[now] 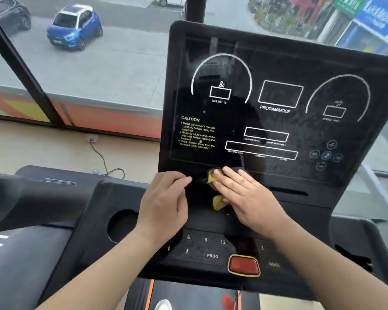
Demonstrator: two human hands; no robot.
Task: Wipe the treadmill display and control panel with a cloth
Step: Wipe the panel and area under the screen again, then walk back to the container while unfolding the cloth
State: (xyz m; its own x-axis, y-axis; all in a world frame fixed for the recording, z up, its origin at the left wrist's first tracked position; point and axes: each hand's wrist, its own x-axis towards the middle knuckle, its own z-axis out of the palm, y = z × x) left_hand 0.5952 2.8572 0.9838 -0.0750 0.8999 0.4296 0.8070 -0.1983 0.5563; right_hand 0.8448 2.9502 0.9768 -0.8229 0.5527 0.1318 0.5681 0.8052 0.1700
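Observation:
The black treadmill display (267, 104) stands upright in front of me, with white dial outlines, boxes and a yellow CAUTION text. Below it lies the control panel (211, 251) with number keys and a red stop button (244, 265). My right hand (244, 198) lies flat on a yellow cloth (217, 201), pressing it against the ledge just under the display's lower edge. Most of the cloth is hidden beneath that hand. My left hand (166, 202) rests beside it on the same ledge, its fingertips curled and touching the surface, holding nothing that I can see.
A round cup holder (121, 224) sits left of my hands. Black handrails (20, 198) flank the console on both sides. Behind it are a large window, the floor with a socket and cable (99, 153), and a blue car (75, 26) outside.

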